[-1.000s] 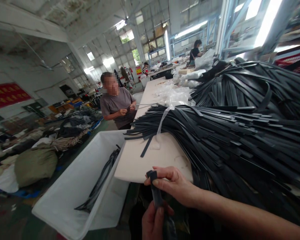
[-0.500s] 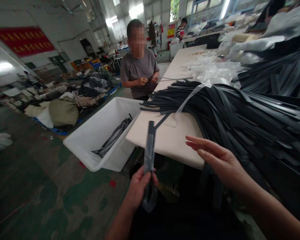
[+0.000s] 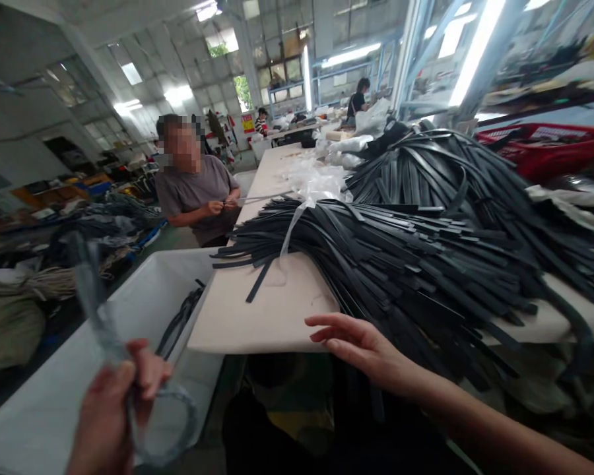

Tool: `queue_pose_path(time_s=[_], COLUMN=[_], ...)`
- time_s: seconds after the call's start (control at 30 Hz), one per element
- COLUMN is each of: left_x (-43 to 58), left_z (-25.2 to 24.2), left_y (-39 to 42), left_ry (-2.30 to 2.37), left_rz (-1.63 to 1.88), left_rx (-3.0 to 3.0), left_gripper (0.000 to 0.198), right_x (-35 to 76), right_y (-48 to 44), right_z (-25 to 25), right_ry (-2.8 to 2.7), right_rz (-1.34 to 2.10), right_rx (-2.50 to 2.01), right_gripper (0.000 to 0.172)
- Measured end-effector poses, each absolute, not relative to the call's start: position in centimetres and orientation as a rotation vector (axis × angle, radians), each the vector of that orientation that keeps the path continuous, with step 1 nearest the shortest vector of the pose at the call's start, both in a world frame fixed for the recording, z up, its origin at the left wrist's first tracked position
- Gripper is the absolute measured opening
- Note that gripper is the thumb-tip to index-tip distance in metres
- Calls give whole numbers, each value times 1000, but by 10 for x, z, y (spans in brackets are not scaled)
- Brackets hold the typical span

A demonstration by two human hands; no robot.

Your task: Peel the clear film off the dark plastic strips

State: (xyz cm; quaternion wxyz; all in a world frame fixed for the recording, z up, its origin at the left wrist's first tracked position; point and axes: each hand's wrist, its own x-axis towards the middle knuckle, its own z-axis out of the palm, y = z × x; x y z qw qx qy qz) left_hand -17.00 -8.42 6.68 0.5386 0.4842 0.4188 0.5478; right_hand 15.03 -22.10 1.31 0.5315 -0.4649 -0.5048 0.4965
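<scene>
My left hand, at the lower left, is closed around a dark strap wrapped in clear plastic. The strap's upper part points up and is smeared by motion, while a loop hangs below the fingers. Behind that hand is a white bin with dark straps lying in it. My right hand hovers at the near edge of the pale table, fingers stretched out and holding nothing. Beside it, a big bundle of black straps spreads over the tabletop and hangs off its front edge.
Across the bin a co-worker handles a thin strip. Crumpled clear plastic bags lie on the bundle's far side. Another heap of black straps rises behind, near a red basket. Piled goods cover the floor at left.
My left hand has swung left with the plastic-wrapped strap, from the table's front to over the white bin. The view has turned right. My right hand stays open near the table edge.
</scene>
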Motion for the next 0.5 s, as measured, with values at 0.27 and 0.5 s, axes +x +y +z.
queue_pose_path(time_s=[0.27,0.5], left_x=[-67,-85], left_z=[-23,-13], left_y=[-197,-201], left_ry=[747,723], left_rz=[361,514], left_rx=[1109,1071], left_gripper=[23,48], right_x=[123,129], right_y=[-201,-208], right_z=[5,16], right_ry=[-1120,-1264], right_rz=[1567,1829], right_rx=[-989,-672], right_gripper=[47,46])
